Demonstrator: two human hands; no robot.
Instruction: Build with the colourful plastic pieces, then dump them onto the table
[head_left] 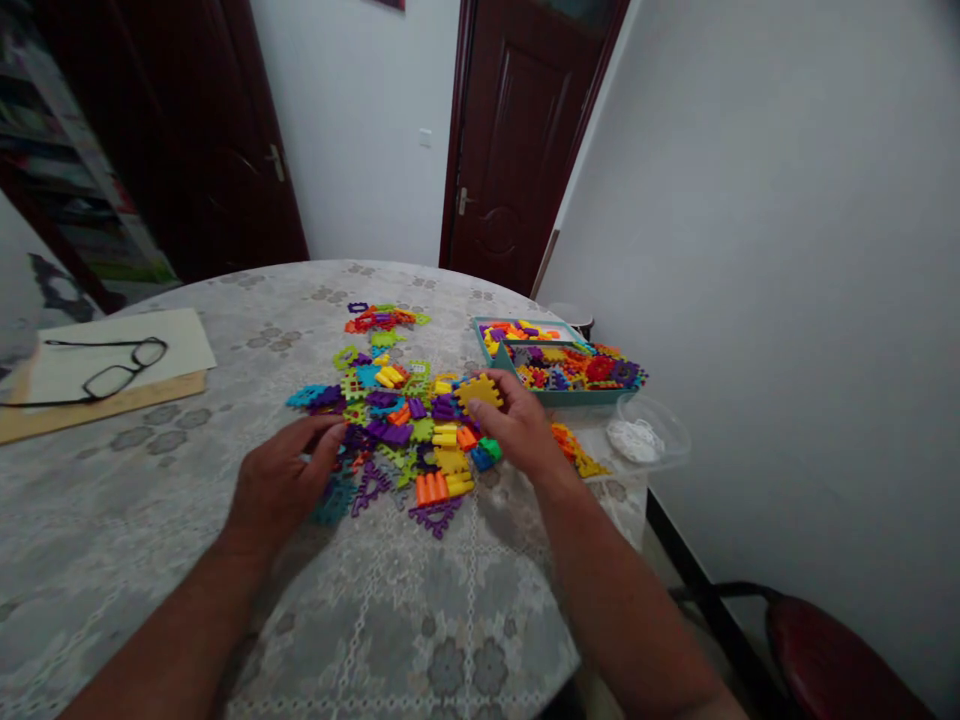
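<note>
My right hand point(525, 420) pinches a yellow square building piece point(478, 394) with notched edges, held just above the right side of a pile of colourful plastic building pieces point(390, 432). At the pile's left edge is my left hand point(281, 475), thumb and forefinger drawn together over purple and green pieces; what lies between the fingertips, if anything, is hidden. Flat purple triangles point(437, 516) and an orange ribbed piece point(431, 489) lie along the near side of the pile.
A teal divided box point(570, 397) of pieces stands at the back right. Beside it is a clear plastic tub point(675, 440) with white stringy material. More red and green pieces point(382, 320) lie farther back. Glasses point(124, 370) rest on paper at left. A dark red chair point(832, 650) stands at lower right.
</note>
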